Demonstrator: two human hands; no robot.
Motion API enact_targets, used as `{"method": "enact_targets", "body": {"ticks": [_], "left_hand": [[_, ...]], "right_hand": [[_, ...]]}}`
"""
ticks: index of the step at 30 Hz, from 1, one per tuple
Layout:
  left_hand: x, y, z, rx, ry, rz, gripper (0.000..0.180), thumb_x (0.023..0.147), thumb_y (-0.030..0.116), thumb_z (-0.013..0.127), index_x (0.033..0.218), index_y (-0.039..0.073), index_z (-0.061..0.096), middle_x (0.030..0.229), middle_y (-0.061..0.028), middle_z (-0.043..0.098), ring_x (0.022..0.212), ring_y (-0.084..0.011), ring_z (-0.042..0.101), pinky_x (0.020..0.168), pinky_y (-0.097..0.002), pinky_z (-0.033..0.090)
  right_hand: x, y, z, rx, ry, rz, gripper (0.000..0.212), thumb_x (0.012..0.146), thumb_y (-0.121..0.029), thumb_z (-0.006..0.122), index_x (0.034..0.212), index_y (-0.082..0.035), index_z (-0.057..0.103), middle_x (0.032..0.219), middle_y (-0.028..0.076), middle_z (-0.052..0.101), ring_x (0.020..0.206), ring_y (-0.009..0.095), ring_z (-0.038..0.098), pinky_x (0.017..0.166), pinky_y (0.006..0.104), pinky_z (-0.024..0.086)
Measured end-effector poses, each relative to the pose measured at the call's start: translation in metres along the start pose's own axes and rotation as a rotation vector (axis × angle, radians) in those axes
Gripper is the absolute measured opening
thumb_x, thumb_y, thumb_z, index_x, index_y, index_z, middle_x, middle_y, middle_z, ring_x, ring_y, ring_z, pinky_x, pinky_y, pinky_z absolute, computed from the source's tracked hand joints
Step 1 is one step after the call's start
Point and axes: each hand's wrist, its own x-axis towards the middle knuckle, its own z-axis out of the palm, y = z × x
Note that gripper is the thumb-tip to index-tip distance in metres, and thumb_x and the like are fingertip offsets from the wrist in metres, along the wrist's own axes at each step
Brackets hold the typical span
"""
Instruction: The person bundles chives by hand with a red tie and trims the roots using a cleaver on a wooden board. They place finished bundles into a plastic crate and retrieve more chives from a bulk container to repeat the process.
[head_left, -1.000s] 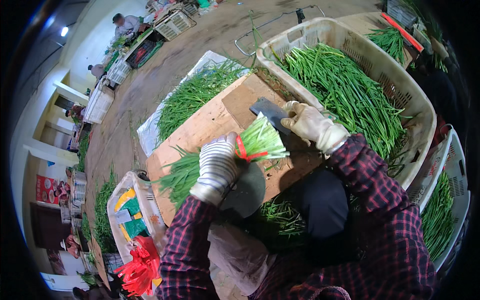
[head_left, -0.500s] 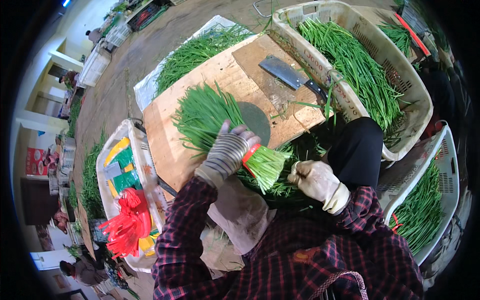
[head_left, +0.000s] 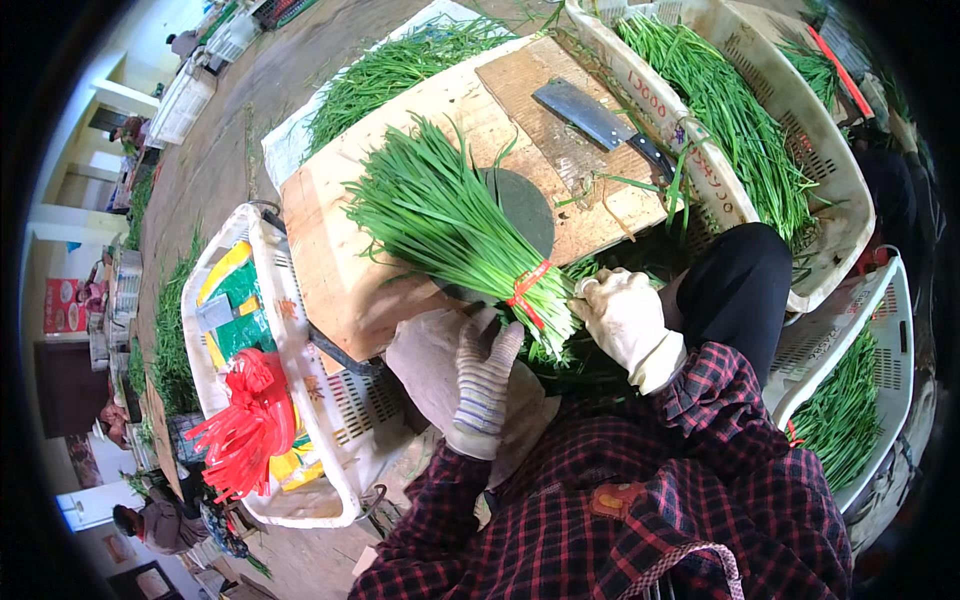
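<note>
A bundle of green garlic chives (head_left: 440,215) lies slanting over the board, leaves toward the far left and pale stalk ends toward me. A red band (head_left: 527,289) goes round it close to the stalk ends. My left hand (head_left: 484,382), in a striped glove, is below the bundle with fingers apart, holding nothing. My right hand (head_left: 625,322), in a whitish glove, sits at the right of the stalk ends with its fingers curled in. Whatever may be between those fingers is hidden. A round dark disc (head_left: 524,212) lies partly under the bundle.
A cleaver (head_left: 590,118) rests on the wooden board (head_left: 330,235). Crates of chives stand at right, one large crate (head_left: 735,200) nearest the board. The left crate (head_left: 345,490) holds red strips (head_left: 250,425) and green-yellow packs. Loose chives (head_left: 400,80) lie on a white sheet beyond.
My left hand has come off the bundle and drawn back toward me, its fingers now apart. My right hand has moved up against the stalk ends. The view has shifted slightly.
</note>
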Motion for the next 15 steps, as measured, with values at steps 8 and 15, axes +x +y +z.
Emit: {"method": "enact_targets", "body": {"ticks": [8, 15], "left_hand": [[0.027, -0.043, 0.038, -0.505, 0.001, -0.358, 0.063, 0.079, 0.023, 0.078, 0.131, 0.003, 0.048, 0.124, -0.0068, 0.056, 0.115, -0.0196, 0.052, 0.101, -0.0321, 0.038], [0.037, -0.058, 0.027, -0.517, -0.015, -0.361, 0.064, 0.074, 0.019, 0.081, 0.128, 0.004, 0.051, 0.12, -0.005, 0.059, 0.112, -0.0183, 0.053, 0.1, -0.0332, 0.04]], "right_hand": [[-0.022, -0.022, 0.011, -0.11, -0.077, -0.133, 0.007, 0.073, -0.016, 0.057, 0.07, -0.01, 0.059, 0.063, 0.007, 0.06, 0.058, 0.022, 0.062, 0.051, 0.0365, 0.047], [-0.028, -0.015, -0.019, 0.441, 0.083, 0.035, 0.019, 0.08, -0.025, 0.064, 0.07, -0.009, 0.063, 0.065, 0.011, 0.061, 0.062, 0.031, 0.062, 0.055, 0.0421, 0.05]]}}
